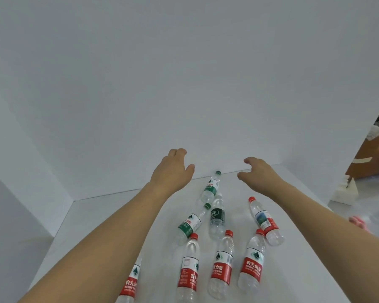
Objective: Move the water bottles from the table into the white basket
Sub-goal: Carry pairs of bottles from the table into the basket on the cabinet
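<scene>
Several clear water bottles lie flat on the white table. Red-labelled ones lie nearest me, with another at the right and one half hidden under my left forearm. Green-labelled ones lie farther back, beside a dark-labelled bottle. Both arms are stretched out above the bottles. My left hand and my right hand hover near the table's far edge, fingers apart and curled, holding nothing. No white basket is in view.
White walls stand behind the table and to its left. A brown cardboard box sits at the far right on the floor, with a white block in front of it. A blurred pink thing lies right of my right forearm.
</scene>
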